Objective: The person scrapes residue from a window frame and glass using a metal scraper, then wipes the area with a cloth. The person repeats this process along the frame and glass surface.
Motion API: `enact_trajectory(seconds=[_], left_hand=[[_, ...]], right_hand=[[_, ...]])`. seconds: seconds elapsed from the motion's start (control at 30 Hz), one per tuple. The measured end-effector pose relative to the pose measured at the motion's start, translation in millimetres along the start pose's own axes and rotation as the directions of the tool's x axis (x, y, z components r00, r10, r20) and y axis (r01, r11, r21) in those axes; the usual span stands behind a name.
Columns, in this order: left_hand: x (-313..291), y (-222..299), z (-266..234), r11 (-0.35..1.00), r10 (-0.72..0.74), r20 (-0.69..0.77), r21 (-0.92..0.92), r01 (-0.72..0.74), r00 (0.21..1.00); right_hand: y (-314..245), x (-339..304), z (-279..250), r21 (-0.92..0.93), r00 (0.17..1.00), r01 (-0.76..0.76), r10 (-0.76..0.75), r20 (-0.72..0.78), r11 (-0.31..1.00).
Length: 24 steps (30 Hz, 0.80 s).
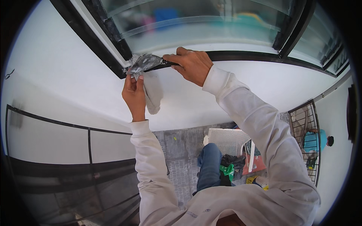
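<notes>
The person's right hand (pixel 194 66) grips the putty knife (pixel 149 61) by its handle, its blade across the window frame's (pixel 241 56) lower-left corner, while the left hand (pixel 134 97) pinches a grey speckled scrap (pixel 136 75) beneath, seemingly for steadiness.

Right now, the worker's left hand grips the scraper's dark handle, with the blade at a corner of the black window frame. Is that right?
Not quite: the head view shows the right hand gripping the scraper by its dark handle; the left hand is by the blade, which is at a corner of the black window frame.
</notes>
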<state>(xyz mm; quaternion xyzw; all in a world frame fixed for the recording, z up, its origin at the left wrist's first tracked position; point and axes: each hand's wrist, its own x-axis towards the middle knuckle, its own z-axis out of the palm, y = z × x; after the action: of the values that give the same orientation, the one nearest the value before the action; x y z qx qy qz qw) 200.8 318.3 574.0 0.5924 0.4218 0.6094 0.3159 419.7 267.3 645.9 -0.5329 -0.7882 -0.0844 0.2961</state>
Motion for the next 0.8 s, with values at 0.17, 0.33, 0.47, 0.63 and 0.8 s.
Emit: enact_trajectory(seconds=[0.17,0.33,0.47,0.63,0.8], left_hand=[[4.9,13.9,-8.5,0.957,-0.063,0.164,0.289,0.013,0.984],[8.5,21.0,-23.9,0.733,0.294,0.283,0.547,-0.405,0.913],[2.1,29.5,-42.4,0.789,0.245,-0.08,0.596,-0.15,0.966],[4.1,32.7,-49.5,0.879,0.331,-0.293,0.441,-0.18,0.897],[18.8,27.1,-18.8,0.714,0.289,0.081,0.645,-0.271,0.954]], right_hand=[[-7.7,-9.2,-26.5,0.012,1.0,0.005,-0.005,-0.027,1.0],[-15.0,-5.9,-19.5,0.115,0.998,0.06,-0.059,-0.015,0.992],[-27.7,-22.9,-14.2,0.275,0.984,-0.028,0.075,-0.161,0.961],[-46.5,-76.9,-15.4,0.577,0.942,-0.25,0.333,-0.041,0.777],[-32.7,-86.8,-28.1,0.422,0.947,-0.21,0.29,-0.135,0.882]])
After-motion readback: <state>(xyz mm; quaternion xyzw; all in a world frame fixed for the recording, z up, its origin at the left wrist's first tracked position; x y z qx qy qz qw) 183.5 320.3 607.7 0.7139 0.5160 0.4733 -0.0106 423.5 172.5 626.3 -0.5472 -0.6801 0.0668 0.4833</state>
